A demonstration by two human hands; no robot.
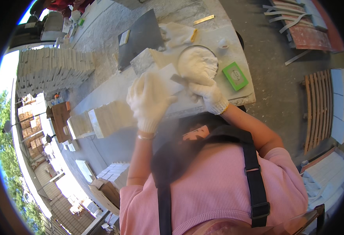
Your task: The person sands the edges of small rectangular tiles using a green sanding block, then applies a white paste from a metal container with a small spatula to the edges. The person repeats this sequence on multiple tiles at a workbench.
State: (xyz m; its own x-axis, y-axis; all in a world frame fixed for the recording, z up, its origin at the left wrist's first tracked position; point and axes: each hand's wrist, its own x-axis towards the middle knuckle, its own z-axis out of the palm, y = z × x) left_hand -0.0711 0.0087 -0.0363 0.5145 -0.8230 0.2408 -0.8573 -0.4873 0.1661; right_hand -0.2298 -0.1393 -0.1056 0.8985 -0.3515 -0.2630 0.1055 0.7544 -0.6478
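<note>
- White tile point(172, 76) lies on the worktable point(234, 35), between the two gloved hands and near a round bowl.
- Left hand point(150, 102), in a knitted white glove, is at the left of the tile; it is blurred, and I cannot tell whether its fingers hold the tile or only pass over it.
- Right hand point(210, 96), also gloved, with a yellow edge at the cuff, is closed around a flat-bladed scraper point(178, 79).
- The scraper's blade points left, toward the tile's right part; whether it touches the surface cannot be told.
- Just beyond the right hand sits the bowl point(217, 62), holding a white, lumpy material point(197, 60).
- To the right of the bowl, near the table's corner, lies a bright green box point(235, 76) with a pale mark on its top.
- A small white round object point(223, 44) stands beyond the green box.
- Past the tile is a pale block point(144, 60), beside a dark sheet point(142, 33) that bears a small light bar point(124, 37).
- A pale crumpled cloth item point(177, 34) with a yellow edge lies beside the dark sheet, and a thin yellowish strip point(204, 19) lies farther off.
- Left of the left hand stands a row of pale slabs point(111, 117); a longer row of upright slabs point(54, 68) is farther left.
- On the right, a slatted wooden pallet point(317, 109) stands beside bluish-white panels point(339, 105), well apart from the worktable.
</note>
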